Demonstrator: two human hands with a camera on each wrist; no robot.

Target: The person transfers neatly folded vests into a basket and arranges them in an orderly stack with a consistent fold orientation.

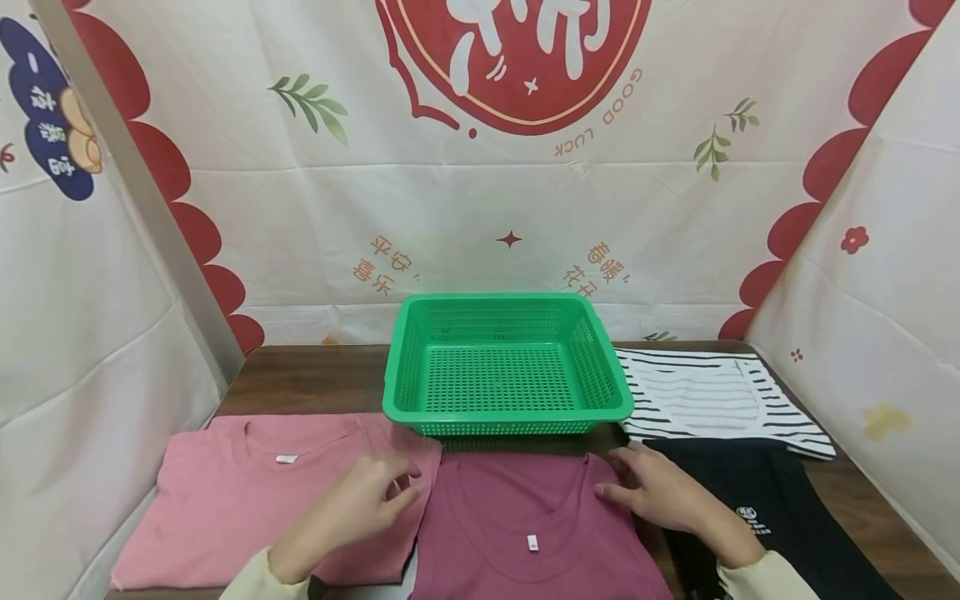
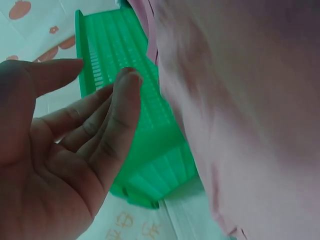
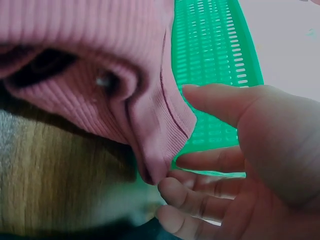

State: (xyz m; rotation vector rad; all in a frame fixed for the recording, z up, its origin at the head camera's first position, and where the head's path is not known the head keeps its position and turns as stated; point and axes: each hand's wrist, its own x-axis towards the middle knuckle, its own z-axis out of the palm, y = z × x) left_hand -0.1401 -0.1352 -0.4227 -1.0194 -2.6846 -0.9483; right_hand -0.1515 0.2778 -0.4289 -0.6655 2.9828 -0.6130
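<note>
A mauve-pink T-shirt [image 1: 495, 533] lies front and centre with its neckline and small white label showing; its lower part runs out of the head view. At its right shoulder is my right hand [image 1: 667, 492], thumb and fingers spread apart around the shirt's edge [image 3: 172, 117]; whether the fingertips touch the cloth I cannot tell. My left hand [image 1: 367, 500] hovers over a lighter pink folded T-shirt [image 1: 262, 517], near the mauve one's left shoulder. Its fingers are loosely bent, and in the left wrist view nothing lies between thumb and fingers [image 2: 122, 115].
Behind the mauve shirt stands a green plastic basket [image 1: 495, 375] with nothing in it. To the right lie a black garment [image 1: 780, 500] with white print and a black-and-white striped garment [image 1: 712, 392]. Printed cloth hangs [image 1: 465, 208] around the wooden table [image 1: 315, 375].
</note>
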